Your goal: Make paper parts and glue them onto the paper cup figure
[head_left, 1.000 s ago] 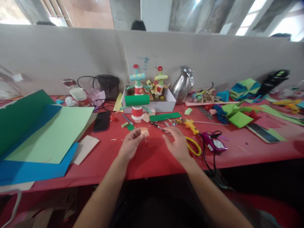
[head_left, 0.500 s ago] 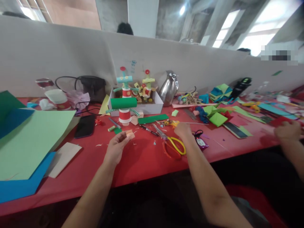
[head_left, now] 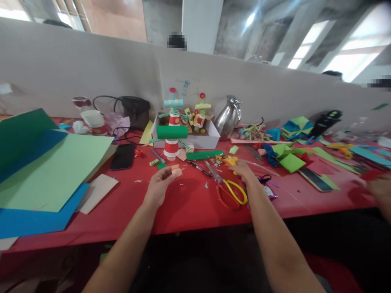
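My left hand (head_left: pixel 159 187) is closed in a pinch on a small folded orange paper piece (head_left: pixel 176 170), held just above the red table (head_left: pixel 189 203). My right hand (head_left: pixel 243 169) reaches further forward to the right, fingers curled over a yellow glue gun (head_left: pixel 229 160) lying on the table. Scissors with yellow and red handles (head_left: pixel 232 192) lie just near of that hand. A paper-cup robot with a green roll body (head_left: pixel 172 137) stands beyond my left hand.
Big green and blue paper sheets (head_left: pixel 45 171) cover the left side, with a black phone (head_left: pixel 122 156) beside them. A white box (head_left: pixel 214 137), a metal jug (head_left: pixel 227 118) and a black bag (head_left: pixel 134 110) stand at the back. Another person's hand (head_left: pixel 378 189) shows at the right edge.
My right hand has reached from in front of me, past the scissors, to the yellow glue gun. My left hand has kept the orange paper piece. The view has shifted sideways.
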Available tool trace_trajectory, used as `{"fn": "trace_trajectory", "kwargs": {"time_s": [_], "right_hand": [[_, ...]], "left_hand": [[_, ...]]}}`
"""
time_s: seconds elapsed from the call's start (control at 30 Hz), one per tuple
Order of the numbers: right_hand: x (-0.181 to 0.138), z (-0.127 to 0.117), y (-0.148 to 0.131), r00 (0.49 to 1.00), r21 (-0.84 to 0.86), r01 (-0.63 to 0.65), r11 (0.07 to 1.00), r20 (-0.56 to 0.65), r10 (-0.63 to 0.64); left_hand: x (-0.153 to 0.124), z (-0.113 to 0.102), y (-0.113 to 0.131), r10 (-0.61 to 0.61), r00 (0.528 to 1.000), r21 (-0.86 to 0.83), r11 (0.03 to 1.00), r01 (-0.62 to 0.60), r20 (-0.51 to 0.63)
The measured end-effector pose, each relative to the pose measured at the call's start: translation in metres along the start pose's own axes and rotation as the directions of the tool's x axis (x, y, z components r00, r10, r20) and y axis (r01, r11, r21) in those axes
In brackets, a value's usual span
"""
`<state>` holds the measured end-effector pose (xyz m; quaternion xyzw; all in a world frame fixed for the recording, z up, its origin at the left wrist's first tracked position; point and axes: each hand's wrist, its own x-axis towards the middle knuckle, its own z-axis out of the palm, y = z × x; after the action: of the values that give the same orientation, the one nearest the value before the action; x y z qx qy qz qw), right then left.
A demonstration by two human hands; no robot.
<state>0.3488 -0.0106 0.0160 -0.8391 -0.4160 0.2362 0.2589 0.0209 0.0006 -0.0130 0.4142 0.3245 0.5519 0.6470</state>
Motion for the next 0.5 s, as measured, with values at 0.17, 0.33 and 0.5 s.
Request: {"fn": "trace_trajectory", "kwargs": {"time_s": [0.17,0.33,0.5], "right_hand": [[-0.016,-0.005,-0.018,0.994,0.389,0.043,0.920,0.075,-0.079],[-0.047,-0.002,-0.039,0.957,0.810,0.176,0.559,-0.009,-0.289],[-0.092,0.014,-0.046,0.809,0.685,0.450,0.573,-0.040,-0.587]], "left_hand": [[-0.004,0.003,0.004,0.008,1.000,0.033,0.999,-0.008,-0.006],[-0.005,0.004,0.005,0.028,0.999,0.082,0.996,-0.025,-0.037],[-0.002,0.000,-0.003,0.053,0.994,0.142,0.989,-0.040,-0.094]]}}
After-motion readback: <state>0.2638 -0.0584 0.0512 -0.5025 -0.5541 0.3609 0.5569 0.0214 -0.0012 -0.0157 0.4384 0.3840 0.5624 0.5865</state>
